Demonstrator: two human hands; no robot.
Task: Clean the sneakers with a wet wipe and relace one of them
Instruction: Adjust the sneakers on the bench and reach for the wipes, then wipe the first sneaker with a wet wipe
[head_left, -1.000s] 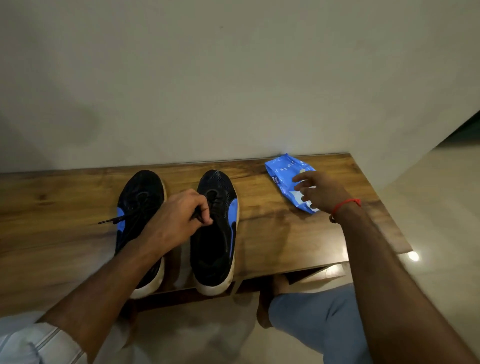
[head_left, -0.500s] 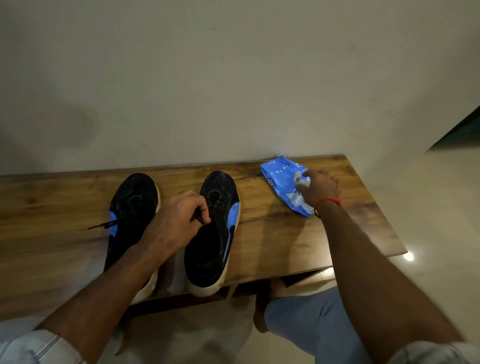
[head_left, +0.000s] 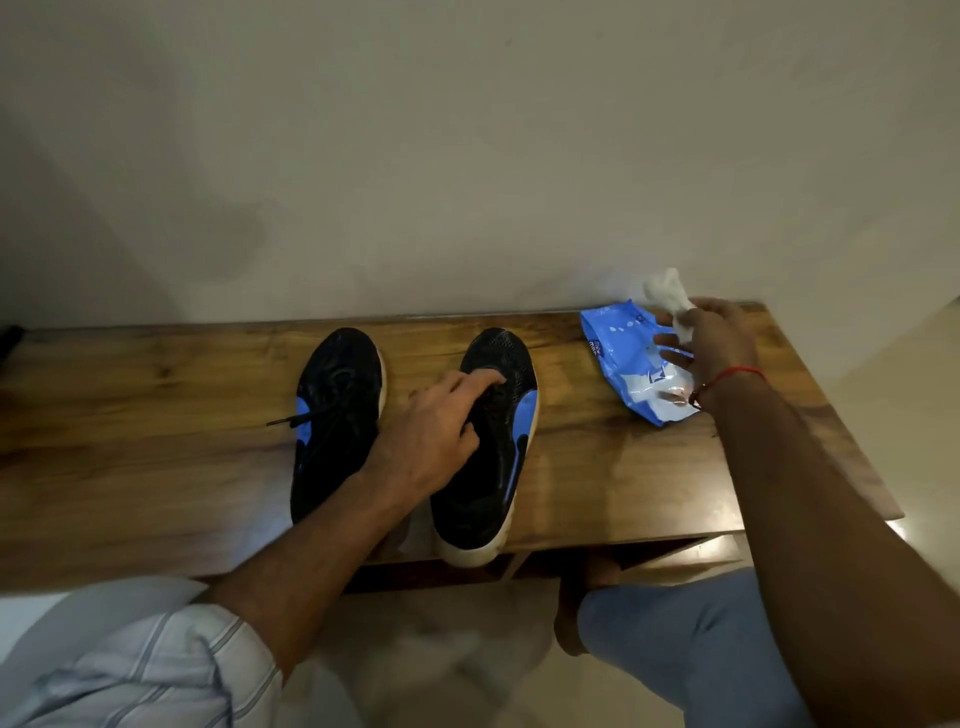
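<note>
On the wooden bench (head_left: 156, 441), two sneakers (head_left: 337, 415) lie mid-front, uncleaned and laced. The wipe pack (head_left: 628, 358) sits at the far right corner. Left hand (head_left: 431, 431) rests fingers on the right sneaker (head_left: 493, 457); right hand (head_left: 711, 338) pinches a wet wipe (head_left: 670, 296).

Rolled pale striped shirt sleeve (head_left: 140, 670), thin red thread wristband (head_left: 735, 373), light blue trousers (head_left: 675, 649), bare foot (head_left: 569, 618)
</note>
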